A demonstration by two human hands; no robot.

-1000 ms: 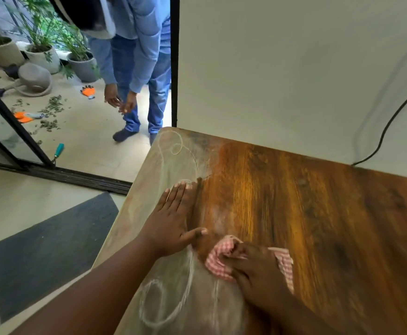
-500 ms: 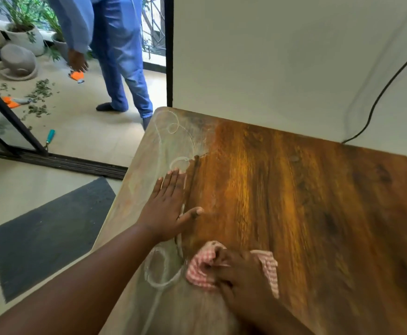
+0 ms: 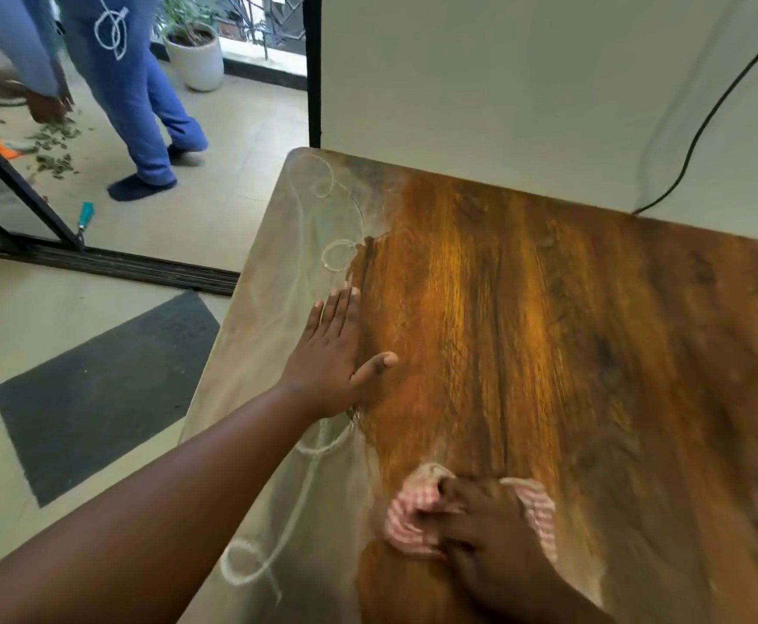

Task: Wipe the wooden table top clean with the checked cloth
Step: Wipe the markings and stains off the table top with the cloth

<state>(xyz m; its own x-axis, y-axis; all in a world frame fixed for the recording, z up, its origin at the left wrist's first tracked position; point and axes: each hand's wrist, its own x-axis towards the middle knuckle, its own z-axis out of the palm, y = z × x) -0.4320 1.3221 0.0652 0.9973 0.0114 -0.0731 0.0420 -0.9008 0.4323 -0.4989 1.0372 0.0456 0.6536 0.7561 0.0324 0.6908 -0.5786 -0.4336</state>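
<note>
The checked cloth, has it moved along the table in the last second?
Yes. The checked cloth under the right hand slid toward the table's near edge, away from the flat left hand.

table [image 3: 548, 331] — wooden top, warm brown grain over the right and middle; left strip dull grey with pale looping chalk-like marks | cloth [image 3: 413, 515] — pink-white checked, bunched, lying at the near edge of the grey strip

Brown wooden worktop [image 3: 548, 331], left strip dusty grey w/ white chalk loops [image 3: 336, 256]; pink-white checked cloth [image 3: 413, 515] bunched near front, left hand [image 3: 332, 358] flat.
</note>
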